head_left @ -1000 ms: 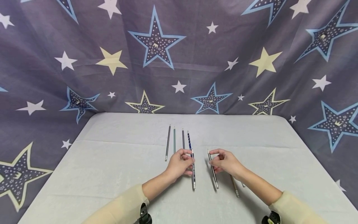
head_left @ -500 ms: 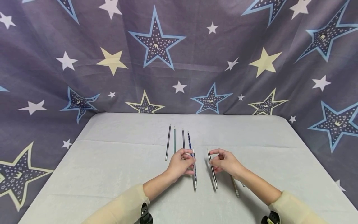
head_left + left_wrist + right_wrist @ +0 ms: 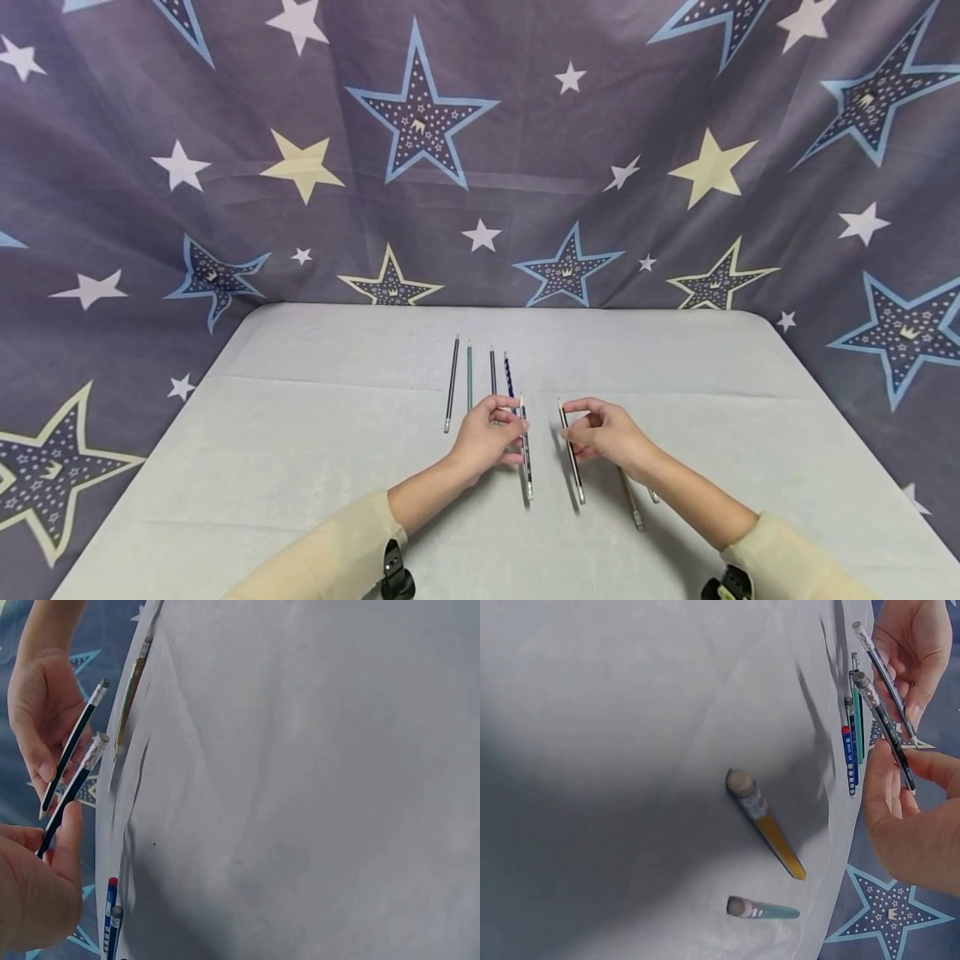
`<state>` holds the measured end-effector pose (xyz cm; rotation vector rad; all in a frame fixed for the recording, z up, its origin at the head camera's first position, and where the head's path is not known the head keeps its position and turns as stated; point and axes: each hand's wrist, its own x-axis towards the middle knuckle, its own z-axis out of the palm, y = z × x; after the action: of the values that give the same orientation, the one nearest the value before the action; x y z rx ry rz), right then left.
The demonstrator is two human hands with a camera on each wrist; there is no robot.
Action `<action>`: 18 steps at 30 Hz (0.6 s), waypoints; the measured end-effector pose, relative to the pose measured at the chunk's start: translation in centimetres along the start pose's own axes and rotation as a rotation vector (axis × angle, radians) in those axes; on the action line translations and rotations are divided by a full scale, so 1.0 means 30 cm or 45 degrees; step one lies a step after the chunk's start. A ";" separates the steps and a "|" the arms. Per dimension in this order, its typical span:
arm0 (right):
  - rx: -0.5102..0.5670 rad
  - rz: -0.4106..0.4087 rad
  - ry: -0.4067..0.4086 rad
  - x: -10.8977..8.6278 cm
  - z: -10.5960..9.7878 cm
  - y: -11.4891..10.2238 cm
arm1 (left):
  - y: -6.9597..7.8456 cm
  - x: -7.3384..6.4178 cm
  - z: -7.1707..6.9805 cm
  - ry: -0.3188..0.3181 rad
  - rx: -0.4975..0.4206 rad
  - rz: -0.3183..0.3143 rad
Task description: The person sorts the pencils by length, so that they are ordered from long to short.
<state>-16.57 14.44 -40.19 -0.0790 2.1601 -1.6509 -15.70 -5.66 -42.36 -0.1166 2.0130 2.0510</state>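
My left hand (image 3: pixel 487 437) pinches a dark pencil (image 3: pixel 527 467) with a white eraser end, its tip pointing away from me. Across a small gap, my right hand (image 3: pixel 607 435) pinches a black pencil (image 3: pixel 573 467), also eraser end toward me. Both pencils are held just above the cloth, casting shadows. In the left wrist view, the left hand's pencil (image 3: pixel 75 780) appears nearer than the right hand's pencil (image 3: pixel 71 746). The right wrist view shows the right hand's pencil (image 3: pixel 885 724) with a greyish eraser. Fingers partly hide both pencils.
Beyond my left hand lie a black pencil (image 3: pixel 452 387), a green pencil (image 3: pixel 469 375), a dark pencil (image 3: pixel 492 371) and a blue patterned pencil (image 3: pixel 509 375). Under my right forearm are a yellowish pencil (image 3: pixel 776 840) and a teal pencil (image 3: pixel 772 910). A starry curtain (image 3: pixel 480 183) hangs behind the table.
My left hand has shifted slightly right, and its pencil's eraser end has swung a little to the right, turning the pencil about its length. The right hand stays nearly still.
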 end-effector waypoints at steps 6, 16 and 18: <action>0.004 -0.002 0.002 0.002 -0.006 0.006 | 0.001 0.007 0.007 -0.001 0.007 0.003; 0.021 0.007 -0.005 0.002 -0.008 0.009 | 0.026 0.036 0.028 0.009 0.036 0.019; 0.026 0.008 -0.008 0.001 -0.007 0.009 | 0.032 0.044 0.031 0.013 0.028 0.022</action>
<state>-16.61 14.70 -40.40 -0.0716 2.1359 -1.6669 -17.08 -4.55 -41.71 -0.1060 2.0497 2.0421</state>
